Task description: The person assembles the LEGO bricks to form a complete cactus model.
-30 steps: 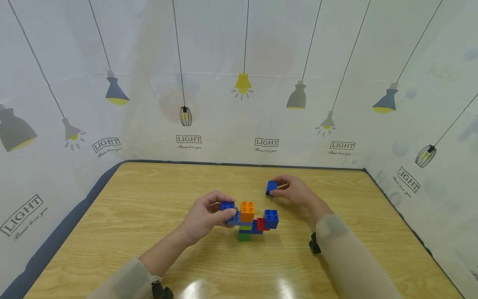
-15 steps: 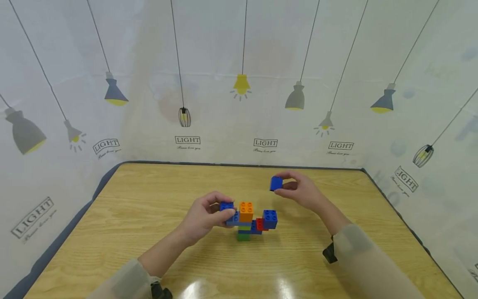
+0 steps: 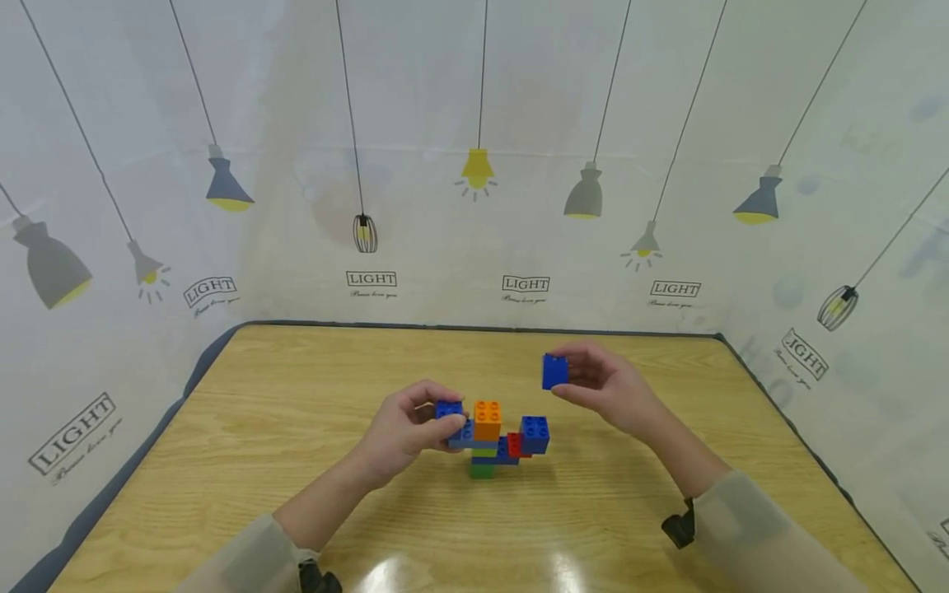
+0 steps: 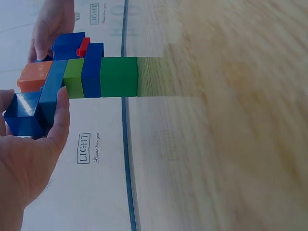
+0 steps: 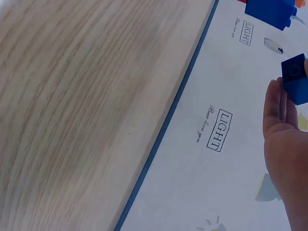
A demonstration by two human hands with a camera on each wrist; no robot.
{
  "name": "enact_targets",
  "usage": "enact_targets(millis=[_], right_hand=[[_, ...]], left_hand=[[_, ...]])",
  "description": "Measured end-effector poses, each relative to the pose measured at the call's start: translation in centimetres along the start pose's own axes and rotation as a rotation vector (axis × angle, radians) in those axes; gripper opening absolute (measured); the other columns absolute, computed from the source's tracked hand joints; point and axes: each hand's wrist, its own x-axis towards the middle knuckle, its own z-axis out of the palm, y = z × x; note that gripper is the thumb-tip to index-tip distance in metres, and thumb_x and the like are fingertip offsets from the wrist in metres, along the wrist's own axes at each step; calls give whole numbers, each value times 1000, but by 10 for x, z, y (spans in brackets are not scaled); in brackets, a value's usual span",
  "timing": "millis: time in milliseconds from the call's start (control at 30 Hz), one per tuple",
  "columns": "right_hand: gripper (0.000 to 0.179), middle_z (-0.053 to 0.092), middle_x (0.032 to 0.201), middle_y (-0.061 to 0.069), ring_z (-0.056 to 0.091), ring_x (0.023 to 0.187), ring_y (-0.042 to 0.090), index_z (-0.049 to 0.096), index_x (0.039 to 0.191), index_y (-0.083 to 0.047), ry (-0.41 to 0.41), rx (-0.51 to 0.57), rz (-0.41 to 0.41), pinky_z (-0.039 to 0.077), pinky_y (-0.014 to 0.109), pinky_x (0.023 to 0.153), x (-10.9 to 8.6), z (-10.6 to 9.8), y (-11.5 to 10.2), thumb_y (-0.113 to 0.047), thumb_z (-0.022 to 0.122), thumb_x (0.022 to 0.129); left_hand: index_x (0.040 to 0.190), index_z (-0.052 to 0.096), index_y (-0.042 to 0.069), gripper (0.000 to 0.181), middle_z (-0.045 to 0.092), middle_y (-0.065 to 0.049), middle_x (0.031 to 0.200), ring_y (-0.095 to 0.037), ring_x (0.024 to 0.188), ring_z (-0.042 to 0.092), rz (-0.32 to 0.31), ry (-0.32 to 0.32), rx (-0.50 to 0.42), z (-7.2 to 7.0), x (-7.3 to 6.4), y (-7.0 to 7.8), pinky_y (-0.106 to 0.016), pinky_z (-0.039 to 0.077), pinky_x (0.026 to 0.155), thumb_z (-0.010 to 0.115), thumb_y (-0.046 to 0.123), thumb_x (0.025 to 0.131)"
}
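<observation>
A small structure of toy building bricks [image 3: 484, 452] stands on the table in the head view, with a green brick [image 4: 119, 77] at its base. Above that come dark blue, lime and lighter blue layers. An orange brick [image 3: 487, 421] sits on top, and a red brick [image 3: 515, 445] and a blue brick [image 3: 535, 435] stick out to the right. My left hand [image 3: 406, 432] grips the blue brick [image 4: 23, 114] at the structure's left end. Raised behind and to the right, a loose blue brick [image 3: 555, 372] is pinched by my right hand [image 3: 612, 389]; its hollow underside shows in the right wrist view.
The wooden table [image 3: 356, 511] spreads around the structure. Past its dark-edged far side stands a pale backdrop [image 3: 430, 206] printed with lamps and the word LIGHT.
My right hand has lifted the loose blue brick off the table, moved it slightly right and turned it. My left hand keeps its grip on the structure, nearly still.
</observation>
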Motion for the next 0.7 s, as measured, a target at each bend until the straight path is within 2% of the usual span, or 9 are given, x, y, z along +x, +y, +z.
enact_targets(millis=[167, 300, 433, 567, 700], right_hand=[[39, 72, 132, 21, 75, 109, 21, 68, 140, -10, 12, 19, -44, 67, 28, 91, -7, 6, -11, -12, 79, 103], [37, 73, 131, 21, 76, 106, 16, 69, 139, -9, 14, 33, -78, 67, 28, 90, -9, 13, -18, -10, 77, 103], [34, 73, 133, 20, 77, 107, 13, 71, 139, -7, 8, 38, -107, 67, 27, 92, -10, 21, -28, -9, 75, 105], [33, 73, 136, 20, 76, 109, 12, 71, 138, -6, -10, 50, -128, 67, 26, 92, -11, 29, -38, -9, 74, 106], [31, 72, 134, 22, 77, 108, 14, 72, 135, -3, -37, 93, -188, 68, 29, 92, -10, 38, -44, -4, 74, 104]], left_hand=[[133, 65, -4, 32, 63, -21, 129, -23, 105, 72, -3, 6, 11, 0, 0, 0, -41, 71, 84, 74, 7, 105], [133, 65, -4, 31, 64, -19, 128, -23, 105, 72, -3, 3, 9, -1, 0, -1, -42, 71, 85, 74, 6, 105], [132, 66, -2, 30, 64, -19, 128, -24, 104, 72, -4, 3, 9, -2, 1, -2, -43, 71, 86, 74, 6, 105], [130, 68, 2, 27, 61, -26, 133, -24, 105, 72, -11, 6, 7, -2, 2, -2, -45, 71, 87, 75, 8, 105], [129, 70, 6, 25, 59, -30, 136, -24, 105, 72, -14, 3, 7, -3, 1, -1, -47, 70, 89, 75, 10, 105]])
